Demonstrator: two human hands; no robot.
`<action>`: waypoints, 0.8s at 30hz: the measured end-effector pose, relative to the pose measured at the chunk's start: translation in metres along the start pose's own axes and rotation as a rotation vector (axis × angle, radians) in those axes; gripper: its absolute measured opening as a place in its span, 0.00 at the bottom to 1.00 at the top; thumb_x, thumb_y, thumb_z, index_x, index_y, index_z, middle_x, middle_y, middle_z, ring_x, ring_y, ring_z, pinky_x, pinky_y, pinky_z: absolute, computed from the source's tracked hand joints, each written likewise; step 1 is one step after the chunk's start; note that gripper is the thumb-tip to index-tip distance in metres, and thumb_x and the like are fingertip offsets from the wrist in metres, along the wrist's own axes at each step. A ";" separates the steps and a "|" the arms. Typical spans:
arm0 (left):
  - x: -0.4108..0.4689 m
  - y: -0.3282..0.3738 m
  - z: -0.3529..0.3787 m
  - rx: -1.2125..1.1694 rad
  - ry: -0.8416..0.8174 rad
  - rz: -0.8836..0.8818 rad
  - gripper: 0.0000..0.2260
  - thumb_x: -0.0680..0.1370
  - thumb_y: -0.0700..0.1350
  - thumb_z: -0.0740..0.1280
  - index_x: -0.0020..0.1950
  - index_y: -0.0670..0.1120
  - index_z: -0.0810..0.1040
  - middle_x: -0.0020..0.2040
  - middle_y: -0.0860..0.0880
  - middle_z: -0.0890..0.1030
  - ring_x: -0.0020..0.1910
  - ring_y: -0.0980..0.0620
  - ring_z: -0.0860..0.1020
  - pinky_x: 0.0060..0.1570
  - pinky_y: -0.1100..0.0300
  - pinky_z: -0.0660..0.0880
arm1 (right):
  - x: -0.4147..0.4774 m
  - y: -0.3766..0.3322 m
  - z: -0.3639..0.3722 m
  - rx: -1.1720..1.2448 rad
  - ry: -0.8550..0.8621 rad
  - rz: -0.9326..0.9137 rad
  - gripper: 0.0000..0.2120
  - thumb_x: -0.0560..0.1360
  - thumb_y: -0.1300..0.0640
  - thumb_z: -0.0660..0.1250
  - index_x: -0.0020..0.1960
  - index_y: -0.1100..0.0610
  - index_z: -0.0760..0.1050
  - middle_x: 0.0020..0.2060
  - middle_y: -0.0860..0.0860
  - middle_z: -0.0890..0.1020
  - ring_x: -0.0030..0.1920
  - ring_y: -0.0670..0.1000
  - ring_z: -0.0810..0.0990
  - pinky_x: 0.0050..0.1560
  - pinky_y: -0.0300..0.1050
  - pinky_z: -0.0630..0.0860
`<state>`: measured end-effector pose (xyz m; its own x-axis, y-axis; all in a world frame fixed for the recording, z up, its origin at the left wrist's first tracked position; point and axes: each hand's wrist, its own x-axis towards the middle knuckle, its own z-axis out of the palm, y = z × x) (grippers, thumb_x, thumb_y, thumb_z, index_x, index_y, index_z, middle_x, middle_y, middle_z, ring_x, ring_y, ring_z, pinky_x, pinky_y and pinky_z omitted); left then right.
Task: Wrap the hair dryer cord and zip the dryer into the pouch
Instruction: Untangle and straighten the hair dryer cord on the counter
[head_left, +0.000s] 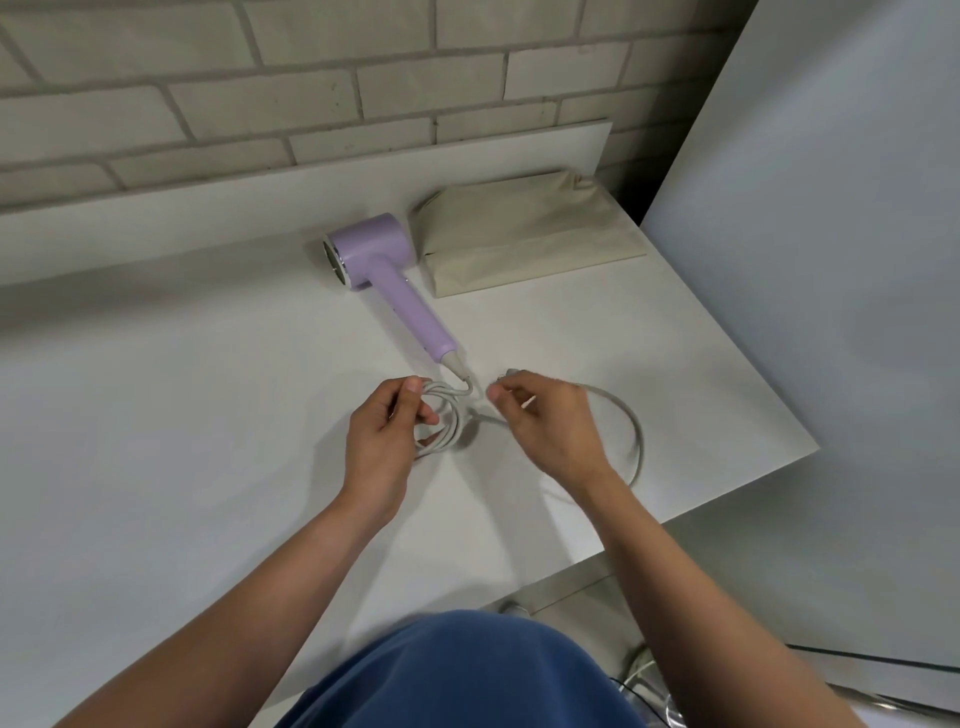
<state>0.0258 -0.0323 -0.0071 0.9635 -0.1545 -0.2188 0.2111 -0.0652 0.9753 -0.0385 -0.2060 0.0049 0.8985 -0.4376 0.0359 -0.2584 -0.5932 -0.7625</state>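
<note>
A lilac hair dryer (382, 270) lies on the white table (182, 415), its handle pointing toward me. Its pale grey cord (631, 431) leaves the handle's end. My left hand (382, 441) grips several coiled loops of that cord just below the handle. My right hand (550, 421) pinches the cord a little to the right of the coil; a loose loop trails out behind it to the right. A beige fabric pouch (524, 236) lies flat beside the dryer's head, on its right. I cannot see the pouch's zip.
A brick wall (260, 93) runs behind the table. A tall white panel (831, 260) stands at the right, close to the table's right edge. Cables lie on the floor (644, 675) at the lower right.
</note>
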 end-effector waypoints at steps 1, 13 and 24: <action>0.000 -0.001 0.001 -0.004 -0.001 0.004 0.12 0.84 0.51 0.63 0.52 0.47 0.83 0.36 0.53 0.80 0.37 0.58 0.77 0.39 0.63 0.73 | -0.002 -0.007 0.003 0.043 -0.078 0.084 0.15 0.79 0.43 0.70 0.44 0.54 0.84 0.35 0.49 0.84 0.35 0.50 0.80 0.44 0.45 0.78; -0.009 -0.010 -0.002 0.274 0.017 0.142 0.06 0.81 0.48 0.69 0.55 0.52 0.75 0.48 0.54 0.79 0.44 0.61 0.77 0.46 0.58 0.76 | -0.020 -0.014 0.026 0.256 -0.283 0.392 0.14 0.78 0.48 0.70 0.40 0.56 0.85 0.33 0.52 0.86 0.39 0.55 0.86 0.49 0.55 0.85; -0.035 -0.004 -0.013 1.217 -0.347 0.443 0.11 0.80 0.57 0.63 0.49 0.53 0.82 0.47 0.53 0.82 0.51 0.50 0.77 0.37 0.58 0.69 | -0.038 0.002 0.045 0.052 -0.202 0.262 0.16 0.78 0.50 0.68 0.37 0.59 0.82 0.30 0.52 0.84 0.36 0.53 0.84 0.42 0.50 0.80</action>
<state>-0.0066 -0.0140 -0.0030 0.7821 -0.6195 -0.0671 -0.5606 -0.7466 0.3581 -0.0567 -0.1601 -0.0272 0.8574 -0.4247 -0.2907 -0.4763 -0.4410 -0.7607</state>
